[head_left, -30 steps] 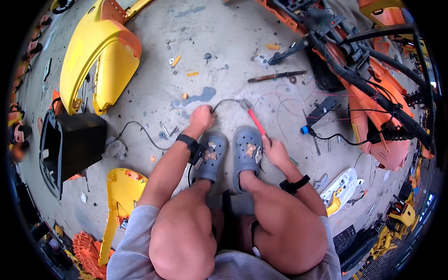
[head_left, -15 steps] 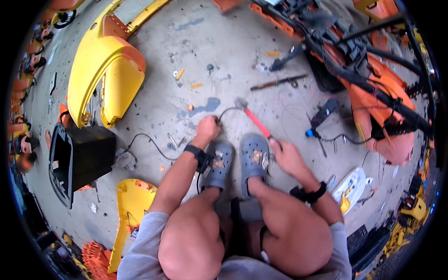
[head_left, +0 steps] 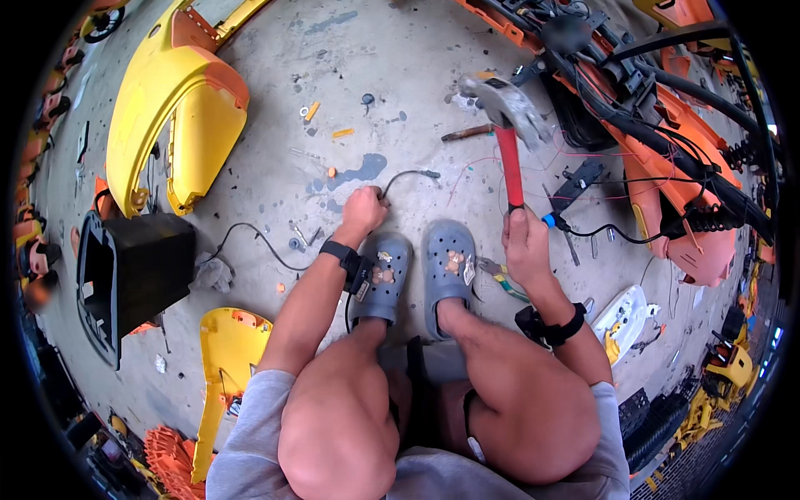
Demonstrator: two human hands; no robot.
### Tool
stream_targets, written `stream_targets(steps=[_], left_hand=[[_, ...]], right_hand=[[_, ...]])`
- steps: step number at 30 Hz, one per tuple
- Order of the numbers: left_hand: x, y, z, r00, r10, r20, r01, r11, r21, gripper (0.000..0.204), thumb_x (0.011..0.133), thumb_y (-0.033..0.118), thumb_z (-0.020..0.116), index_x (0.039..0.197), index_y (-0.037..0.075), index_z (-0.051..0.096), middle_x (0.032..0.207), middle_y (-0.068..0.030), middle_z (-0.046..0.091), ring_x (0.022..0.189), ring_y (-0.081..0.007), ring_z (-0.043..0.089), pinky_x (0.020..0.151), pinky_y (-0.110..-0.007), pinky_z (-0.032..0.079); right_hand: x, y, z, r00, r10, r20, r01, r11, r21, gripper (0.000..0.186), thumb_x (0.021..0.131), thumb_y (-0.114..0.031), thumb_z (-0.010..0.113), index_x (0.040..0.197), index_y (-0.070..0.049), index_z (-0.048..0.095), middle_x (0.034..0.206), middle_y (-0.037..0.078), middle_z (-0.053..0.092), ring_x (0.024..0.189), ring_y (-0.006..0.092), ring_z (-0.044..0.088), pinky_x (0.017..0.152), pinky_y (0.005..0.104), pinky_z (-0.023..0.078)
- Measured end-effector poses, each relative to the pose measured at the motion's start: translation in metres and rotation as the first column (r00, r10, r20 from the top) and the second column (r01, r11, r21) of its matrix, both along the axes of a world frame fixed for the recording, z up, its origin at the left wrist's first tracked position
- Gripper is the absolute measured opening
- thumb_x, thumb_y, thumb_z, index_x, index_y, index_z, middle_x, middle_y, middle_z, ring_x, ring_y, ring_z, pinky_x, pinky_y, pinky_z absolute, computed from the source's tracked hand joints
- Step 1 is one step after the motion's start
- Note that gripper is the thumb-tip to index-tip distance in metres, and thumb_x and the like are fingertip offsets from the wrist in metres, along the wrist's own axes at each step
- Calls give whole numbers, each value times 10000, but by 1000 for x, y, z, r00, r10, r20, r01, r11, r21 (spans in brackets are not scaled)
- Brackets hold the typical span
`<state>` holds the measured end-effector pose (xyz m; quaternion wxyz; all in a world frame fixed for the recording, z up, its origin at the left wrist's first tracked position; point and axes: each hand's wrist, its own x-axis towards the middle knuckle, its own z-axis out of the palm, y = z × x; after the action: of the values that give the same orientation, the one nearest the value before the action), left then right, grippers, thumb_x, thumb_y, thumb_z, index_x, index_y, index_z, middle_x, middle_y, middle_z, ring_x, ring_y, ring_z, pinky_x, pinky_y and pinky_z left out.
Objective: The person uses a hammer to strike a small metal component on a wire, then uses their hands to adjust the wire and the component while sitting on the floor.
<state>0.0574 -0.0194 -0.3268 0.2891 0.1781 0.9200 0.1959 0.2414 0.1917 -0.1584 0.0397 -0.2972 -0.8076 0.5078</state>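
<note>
My left hand (head_left: pixel 363 212) grips a short dark cable (head_left: pixel 402 173) on the concrete floor (head_left: pixel 358 75); the cable curves right to a small end fitting (head_left: pixel 431 174). My right hand (head_left: pixel 525 242) is closed on the red handle of a hammer (head_left: pixel 508 167), raised to the right of the cable, its metal head (head_left: pixel 512 112) blurred. Below that hand, beside my right grey clog (head_left: pixel 449 287), lie pliers with green-and-yellow handles (head_left: pixel 508 283). My left clog (head_left: pixel 378 296) is just below my left hand.
Left are yellow body panels (head_left: pixel 204 142), a black plastic box (head_left: pixel 146 279) and another yellow piece (head_left: pixel 221 342). Right is a scooter frame with orange panels and cables (head_left: pixel 675 158), a black blue-tipped part (head_left: pixel 575 187) and a white panel (head_left: pixel 617 317). Small scraps (head_left: pixel 342 132) are scattered ahead.
The hammer has risen from the cable's end, where its head rested, to upright and higher right, my right hand moving with it. My left hand stays on the cable.
</note>
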Motion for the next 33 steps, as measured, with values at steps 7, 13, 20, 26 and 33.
stream_targets(steps=[7,13,20,26,33], left_hand=[[-15,6,-2,998,21,-55,-15,995,95,213,804,222,684,898,34,716,882,-232,683,881,-394,658,798,-464,519],[5,1,-5,1000,-10,-15,11,997,71,216,803,220,676,868,17,704,861,-230,681,852,-403,657,770,-474,521],[-5,-6,-11,1000,-10,-16,11,996,87,218,793,214,674,881,19,711,861,-241,675,860,-398,658,773,-472,524],[0,14,-1,999,-4,32,2,997,77,207,791,199,682,877,13,707,868,-240,675,872,-394,655,778,-468,521],[-8,-1,-3,1000,-19,1,19,998,54,216,791,219,682,875,22,709,865,-226,682,863,-394,656,785,-462,520]], right_hand=[[17,0,-59,986,116,122,-153,917,368,409,992,-331,494,867,47,588,579,184,523,506,320,542,521,392,415],[8,-16,-22,992,-10,125,1,997,74,456,974,-377,516,886,59,614,725,289,594,712,451,643,631,475,480],[3,-16,-11,968,82,238,-106,990,91,524,965,-453,508,925,49,653,777,311,613,797,469,646,699,504,485],[29,-5,-58,966,1,259,-42,987,152,494,974,-409,503,909,58,651,792,304,624,781,485,632,688,503,481],[-10,-11,12,970,75,232,-66,997,-47,571,975,-479,457,977,60,646,823,336,609,861,498,622,734,509,480]])
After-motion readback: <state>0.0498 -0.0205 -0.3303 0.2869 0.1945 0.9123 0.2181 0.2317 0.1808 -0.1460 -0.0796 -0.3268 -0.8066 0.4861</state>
